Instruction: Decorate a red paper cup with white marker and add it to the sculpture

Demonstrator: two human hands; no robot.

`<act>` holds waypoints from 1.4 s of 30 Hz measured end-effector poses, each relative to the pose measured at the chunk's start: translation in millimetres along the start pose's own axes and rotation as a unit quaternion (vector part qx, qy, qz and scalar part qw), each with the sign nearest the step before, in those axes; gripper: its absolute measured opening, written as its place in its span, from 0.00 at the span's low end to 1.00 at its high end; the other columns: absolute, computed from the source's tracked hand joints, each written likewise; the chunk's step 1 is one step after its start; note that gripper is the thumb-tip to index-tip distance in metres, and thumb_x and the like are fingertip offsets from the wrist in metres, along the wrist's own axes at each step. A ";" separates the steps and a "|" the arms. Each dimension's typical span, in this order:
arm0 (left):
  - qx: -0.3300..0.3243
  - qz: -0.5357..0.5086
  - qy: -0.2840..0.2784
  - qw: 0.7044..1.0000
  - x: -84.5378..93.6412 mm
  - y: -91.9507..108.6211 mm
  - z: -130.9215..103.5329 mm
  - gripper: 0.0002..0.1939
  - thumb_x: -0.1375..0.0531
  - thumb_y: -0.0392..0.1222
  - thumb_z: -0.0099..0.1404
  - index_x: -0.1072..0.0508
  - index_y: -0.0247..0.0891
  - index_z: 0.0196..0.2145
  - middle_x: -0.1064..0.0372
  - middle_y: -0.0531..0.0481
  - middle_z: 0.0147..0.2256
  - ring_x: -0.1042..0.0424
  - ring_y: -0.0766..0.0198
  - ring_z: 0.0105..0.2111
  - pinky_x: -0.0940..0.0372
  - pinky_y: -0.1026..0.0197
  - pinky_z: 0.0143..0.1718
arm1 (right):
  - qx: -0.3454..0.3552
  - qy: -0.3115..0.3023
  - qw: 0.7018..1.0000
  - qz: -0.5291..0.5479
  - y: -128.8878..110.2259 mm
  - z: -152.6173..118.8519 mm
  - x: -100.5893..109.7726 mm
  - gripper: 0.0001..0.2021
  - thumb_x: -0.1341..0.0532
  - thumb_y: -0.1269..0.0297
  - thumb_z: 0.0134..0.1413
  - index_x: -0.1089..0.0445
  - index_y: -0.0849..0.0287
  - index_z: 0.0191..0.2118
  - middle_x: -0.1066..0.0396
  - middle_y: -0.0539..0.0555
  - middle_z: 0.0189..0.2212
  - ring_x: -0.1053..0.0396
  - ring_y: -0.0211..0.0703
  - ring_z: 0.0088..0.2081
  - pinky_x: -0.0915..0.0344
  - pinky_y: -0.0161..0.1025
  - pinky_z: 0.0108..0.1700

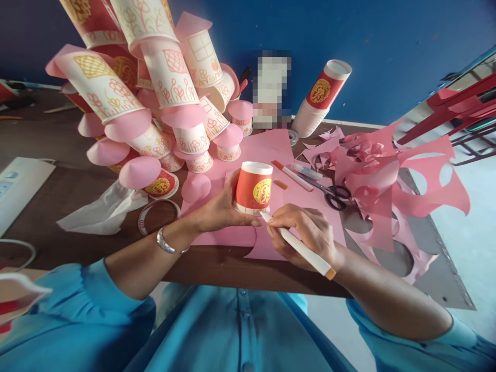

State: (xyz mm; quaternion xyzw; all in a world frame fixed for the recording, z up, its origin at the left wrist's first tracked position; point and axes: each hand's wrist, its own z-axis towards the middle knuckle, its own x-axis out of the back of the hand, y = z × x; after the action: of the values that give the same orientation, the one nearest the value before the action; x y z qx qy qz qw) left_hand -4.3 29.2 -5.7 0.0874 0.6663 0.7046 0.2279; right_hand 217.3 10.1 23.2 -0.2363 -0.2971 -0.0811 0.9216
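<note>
A red paper cup (248, 188) with a gold emblem and white bands is upside down in my left hand (219, 209). My left fingers wrap its left side, and the thumb lies along the lower rim. My right hand (304, 232) grips a white marker (304, 250) with an orange end. Its tip touches or nearly touches the cup's lower white band, where faint orange strokes show. Beyond the cup lie a marker cap (280, 184) in orange and a red-ended white marker (294, 176). Both hands are above pink paper (228, 235).
Decorated cups with pink cone roofs (184, 116) rise in a tall cluster at left. Black-handled scissors (336, 197) and pink paper scraps (372, 181) lie at right. A cup stack (320, 98) stands at the back, and a tape roll (158, 214) lies near my left forearm.
</note>
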 end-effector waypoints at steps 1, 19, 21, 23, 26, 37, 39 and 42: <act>0.002 0.001 0.000 1.000 0.0 0.2 -0.2 0.47 0.18 0.44 0.52 0.35 0.47 0.64 0.23 0.43 0.53 0.21 0.54 0.44 0.23 0.56 0.40 | 0.002 -0.001 1.000 0.003 0.2 0.2 -0.1 0.09 0.37 0.76 0.66 0.33 0.55 0.46 0.23 0.48 0.30 0.21 0.40 0.29 0.27 0.35 0.28; 0.011 0.050 0.007 0.999 2.6 0.6 0.2 0.47 0.19 0.48 0.52 0.35 0.47 0.65 0.25 0.44 0.51 0.24 0.54 0.45 0.26 0.56 0.39 | -0.008 -0.024 1.000 0.004 -1.7 2.3 2.3 0.08 0.39 0.76 0.65 0.35 0.54 0.41 0.25 0.45 0.26 0.24 0.37 0.25 0.31 0.34 0.26; 0.017 0.055 0.017 0.998 2.9 0.4 0.0 0.48 0.18 0.50 0.51 0.34 0.47 0.64 0.26 0.45 0.49 0.25 0.55 0.43 0.27 0.57 0.38 | 0.000 -0.015 1.000 0.015 -1.8 3.3 3.2 0.09 0.39 0.77 0.64 0.34 0.54 0.42 0.25 0.46 0.27 0.24 0.37 0.25 0.29 0.34 0.26; 0.007 0.057 0.029 0.998 3.4 -0.3 0.1 0.48 0.18 0.51 0.49 0.33 0.47 0.63 0.27 0.45 0.50 0.27 0.55 0.45 0.27 0.55 0.40 | 0.018 0.000 0.999 0.033 -2.3 4.9 5.1 0.10 0.39 0.77 0.63 0.33 0.55 0.44 0.25 0.46 0.27 0.24 0.38 0.25 0.27 0.35 0.27; -0.008 0.033 0.031 0.999 3.9 -1.1 0.2 0.48 0.18 0.53 0.50 0.33 0.49 0.63 0.29 0.47 0.50 0.28 0.52 0.49 0.27 0.51 0.46 | 0.020 0.009 0.999 0.034 -3.2 7.4 8.9 0.11 0.38 0.77 0.63 0.33 0.54 0.46 0.24 0.47 0.27 0.23 0.39 0.26 0.25 0.35 0.29; 0.020 -0.064 0.046 0.997 3.1 -2.7 -1.3 0.51 0.18 0.50 0.51 0.35 0.53 0.68 0.27 0.45 0.56 0.25 0.46 0.57 0.26 0.44 0.57 | 0.006 0.047 0.998 -0.032 0.5 6.2 7.5 0.11 0.35 0.73 0.66 0.31 0.55 0.50 0.19 0.54 0.35 0.16 0.46 0.36 0.17 0.40 0.37; 0.026 -0.083 0.040 0.995 3.4 -2.1 -1.0 0.49 0.19 0.48 0.53 0.34 0.52 0.67 0.26 0.44 0.58 0.25 0.45 0.59 0.26 0.45 0.57 | 0.000 0.047 0.999 -0.027 0.7 6.2 8.0 0.12 0.35 0.74 0.65 0.30 0.54 0.51 0.18 0.54 0.37 0.15 0.48 0.39 0.16 0.42 0.39; 0.026 -0.102 0.031 0.994 3.3 0.4 -1.4 0.46 0.21 0.45 0.56 0.34 0.52 0.68 0.25 0.44 0.58 0.23 0.46 0.58 0.26 0.45 0.58 | 0.004 0.049 0.999 -0.020 0.7 5.7 7.4 0.13 0.34 0.74 0.64 0.29 0.54 0.51 0.17 0.55 0.38 0.15 0.49 0.40 0.16 0.42 0.40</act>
State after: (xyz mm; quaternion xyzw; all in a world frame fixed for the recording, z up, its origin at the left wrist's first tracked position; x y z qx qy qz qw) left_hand -7.9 29.3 -6.0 0.0034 0.6966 0.6624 0.2756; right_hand 220.6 13.4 31.3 -0.2226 -0.2569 -0.1102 0.9340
